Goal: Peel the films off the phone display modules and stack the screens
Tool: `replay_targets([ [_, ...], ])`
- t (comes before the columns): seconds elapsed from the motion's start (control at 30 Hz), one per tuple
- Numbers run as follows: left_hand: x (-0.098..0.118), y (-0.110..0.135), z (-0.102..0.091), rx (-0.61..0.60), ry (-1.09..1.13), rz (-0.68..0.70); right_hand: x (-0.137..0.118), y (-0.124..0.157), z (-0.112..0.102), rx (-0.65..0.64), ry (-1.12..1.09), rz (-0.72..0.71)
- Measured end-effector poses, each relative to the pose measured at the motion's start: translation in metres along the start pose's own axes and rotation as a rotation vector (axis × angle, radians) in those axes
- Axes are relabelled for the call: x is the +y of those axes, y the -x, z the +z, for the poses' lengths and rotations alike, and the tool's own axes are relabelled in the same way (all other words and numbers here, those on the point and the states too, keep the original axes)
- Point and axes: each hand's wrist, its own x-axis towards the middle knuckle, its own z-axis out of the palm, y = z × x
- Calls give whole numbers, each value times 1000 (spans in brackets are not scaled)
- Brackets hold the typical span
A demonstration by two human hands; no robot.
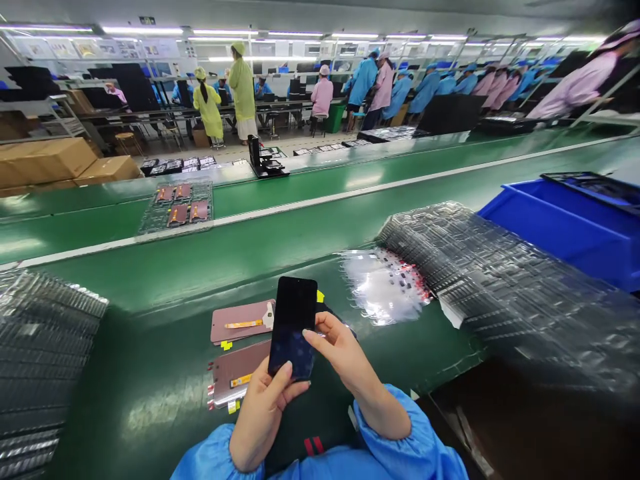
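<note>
A black phone screen panel (293, 320) is held upright-tilted over the green mat. My left hand (265, 407) grips its lower edge, thumb on the glass. My right hand (340, 353) holds its right side, fingers curled round the edge. Two more panels lie face down just left of my hands: a pinkish one with an orange flex cable (240, 321) and a second one (235, 377) closer to me. Both my sleeves are blue.
Stacks of clear plastic trays sit at the left (40, 347) and right (505, 280). A pile of glossy film sheets (383, 283) lies ahead right. A blue bin (565, 220) stands far right. A tray of panels (177, 205) rides the green conveyor. Workers stand beyond.
</note>
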Motion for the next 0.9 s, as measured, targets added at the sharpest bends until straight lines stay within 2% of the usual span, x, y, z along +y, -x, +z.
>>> replay_targets([
  [0.23,12,13,-3,-21,-113,9,-17,-17,-15,232,187,-160],
  [0.3,10,14,-4,13,-160,44,-21,-16,-10,335,390,-276],
  [0.37,6,14,-4,63,-211,79,-22,-11,2,467,715,-466],
  [0.43,3,13,-4,87,-228,95,-23,-3,17,503,979,-658],
  [0.5,3,11,-5,86,-201,120,-25,9,30,356,995,-774],
  [0.57,6,9,-5,96,-173,165,-30,21,38,67,827,-823],
  [0.63,12,7,-7,127,-167,187,-40,32,36,-285,568,-790],
  [0.7,19,6,-10,156,-142,161,-51,40,26,-547,337,-700],
  [0.77,26,7,-12,153,-89,124,-60,44,10,-636,216,-602],
  [0.9,35,13,-14,79,-92,118,-58,41,-20,-549,67,-481],
])
